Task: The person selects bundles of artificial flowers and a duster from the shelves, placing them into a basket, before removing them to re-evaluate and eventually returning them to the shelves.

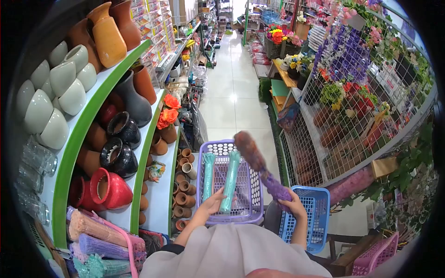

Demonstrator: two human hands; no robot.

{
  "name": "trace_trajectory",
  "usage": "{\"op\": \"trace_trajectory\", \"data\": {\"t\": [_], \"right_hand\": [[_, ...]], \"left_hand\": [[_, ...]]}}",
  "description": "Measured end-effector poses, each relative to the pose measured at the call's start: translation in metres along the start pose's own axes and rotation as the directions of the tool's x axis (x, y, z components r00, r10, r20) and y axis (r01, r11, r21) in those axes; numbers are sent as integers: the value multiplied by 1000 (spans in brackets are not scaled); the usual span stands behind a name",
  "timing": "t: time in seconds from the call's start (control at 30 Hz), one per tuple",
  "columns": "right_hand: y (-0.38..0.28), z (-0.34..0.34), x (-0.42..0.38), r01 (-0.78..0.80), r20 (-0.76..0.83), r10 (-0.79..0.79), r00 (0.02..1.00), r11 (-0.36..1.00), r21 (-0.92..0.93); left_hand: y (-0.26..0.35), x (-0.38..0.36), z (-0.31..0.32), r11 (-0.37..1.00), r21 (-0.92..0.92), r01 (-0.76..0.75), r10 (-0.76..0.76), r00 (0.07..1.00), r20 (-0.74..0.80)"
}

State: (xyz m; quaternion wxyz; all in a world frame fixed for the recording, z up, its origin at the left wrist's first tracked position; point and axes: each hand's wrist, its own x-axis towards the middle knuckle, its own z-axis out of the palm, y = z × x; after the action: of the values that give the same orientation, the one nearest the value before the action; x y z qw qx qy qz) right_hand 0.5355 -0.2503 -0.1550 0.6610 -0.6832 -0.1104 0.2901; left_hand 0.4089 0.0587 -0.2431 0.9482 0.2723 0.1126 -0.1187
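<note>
A purple plastic basket (201, 178) stands in front of me with two teal wrapped bundles inside. The left teal bundle (208, 173) lies along the basket's side. My left hand (213, 204) has its fingers closed at the lower left edge of the right teal bundle (231, 180). Out to the other side, my right hand (295, 207) grips the purple lower part of a long purple and brown bundle (264, 169). That bundle is tilted up to the left over the basket's right rim, and its brown top is blurred. Beneath my right hand is a blue basket (323, 217).
Shelves on the left hold white pots (69, 95), black vases (119, 155), a red vase (111, 190) and small clay pots (185, 200). Peach and purple bundles (99, 234) stand lower left. A wire rack (352, 120) with artificial flowers lines the right. A tiled aisle (232, 97) runs ahead.
</note>
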Motion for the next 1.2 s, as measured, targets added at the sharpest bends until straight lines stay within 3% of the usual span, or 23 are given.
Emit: {"op": "trace_trajectory", "data": {"t": [0.03,0.1,0.13,0.17,0.2,0.23,0.27,0.3,0.4,0.5,0.53,0.57,0.6,0.63,0.67,0.7,0.77,0.83,0.93,0.97,1.03,1.1,1.2], "right_hand": [[0,-8,0,8,3,-8,1000,1000,1],[-3,-23,0,-95,388,173,906,973,-210],[-6,-23,2,-39,469,178,865,956,-292],[-10,-23,7,-29,473,171,864,956,-293],[-15,-24,13,-70,465,278,841,907,-415],[-18,-24,19,-107,441,382,812,840,-532],[-16,-26,26,-109,393,327,859,868,-484],[-6,-27,35,-81,323,214,922,922,-378],[-18,-11,48,-23,109,52,993,967,-252],[-27,2,39,-47,295,145,944,948,-314],[-18,-5,42,-107,383,250,889,928,-356],[-15,-8,46,-105,382,246,891,929,-355],[-12,-9,48,-18,445,213,870,915,-402],[-9,-11,50,70,509,185,841,895,-441],[-5,-15,51,-44,401,204,893,926,-374],[3,-14,56,-7,285,116,952,935,-355],[-7,-2,55,-16,171,46,984,985,-174],[-10,-6,51,-62,238,108,965,979,-192],[-12,-7,47,25,539,267,799,881,-473],[-11,-8,49,9,502,248,829,891,-454],[-11,-10,51,-26,422,219,880,909,-417],[-14,2,53,-119,243,159,957,978,-173],[2,-1,58,-68,401,193,896,950,-305]], "left_hand": [[4,-6,4,999,-41,-16,18,998,63],[8,-2,-16,994,-108,-24,38,991,128],[15,-2,-15,837,464,-290,236,956,171],[21,-2,-14,326,839,-435,362,877,315],[0,-1,-8,251,886,-391,579,794,186],[4,-1,-14,245,886,-394,585,789,189],[11,-1,-21,814,493,-308,328,944,48],[18,-1,-22,995,-103,8,3,994,110],[21,-8,-1,986,-162,-36,61,987,150],[18,-9,-12,993,-83,-78,81,996,30],[10,-3,-36,912,335,-236,251,968,-1],[2,3,-60,647,690,-323,411,911,41],[-3,6,-71,256,912,-322,529,836,146],[5,1,-54,257,911,-322,528,836,146],[16,-5,-38,814,486,-317,323,944,74],[27,-12,-15,986,-150,-75,98,982,158],[28,-14,1,983,-164,-81,91,994,55],[30,-15,-3,975,-223,-8,66,964,256],[23,-16,2,984,-135,-113,150,942,300],[21,-11,0,985,-54,-165,166,986,20],[18,-11,-21,985,83,-152,153,988,-1],[28,-25,15,980,-193,-52,92,974,205],[26,-33,35,971,-170,-169,178,983,36]]}}
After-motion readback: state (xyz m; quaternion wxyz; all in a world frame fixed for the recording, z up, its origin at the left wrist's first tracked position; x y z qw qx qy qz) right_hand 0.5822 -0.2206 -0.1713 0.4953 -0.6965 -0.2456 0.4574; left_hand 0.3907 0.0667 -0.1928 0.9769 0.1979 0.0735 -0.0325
